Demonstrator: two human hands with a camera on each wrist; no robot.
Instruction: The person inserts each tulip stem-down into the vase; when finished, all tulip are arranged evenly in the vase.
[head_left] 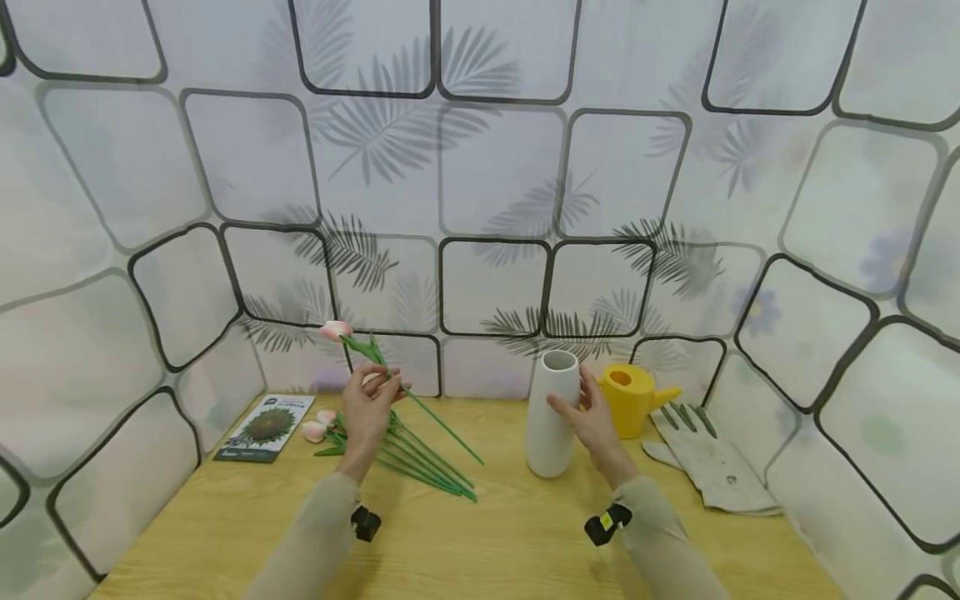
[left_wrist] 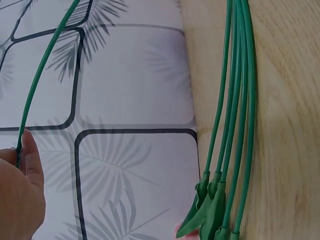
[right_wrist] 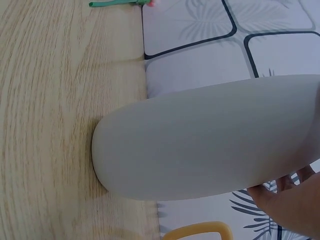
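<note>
In the head view, the left hand (head_left: 367, 417) pinches the green stem of one pink tulip (head_left: 336, 331), held above the wooden table with its bloom up to the left. The same stem (left_wrist: 39, 75) runs upward from the left hand (left_wrist: 20, 192) in the left wrist view. Below it lie several more tulips (head_left: 431, 468), their stems side by side. The right hand (head_left: 596, 421) grips the upper right side of a white vase (head_left: 550, 429), which stands upright on the table; in the right wrist view, fingers of that hand (right_wrist: 290, 200) lie against the vase (right_wrist: 200, 142).
A yellow watering can (head_left: 628, 404) stands just right of the vase. Further right lie pale gloves (head_left: 720, 467). A seed packet (head_left: 266, 429) with a sunflower picture lies at the left of the wooden table (head_left: 480, 550), and a patterned wall (head_left: 495, 175) rises behind.
</note>
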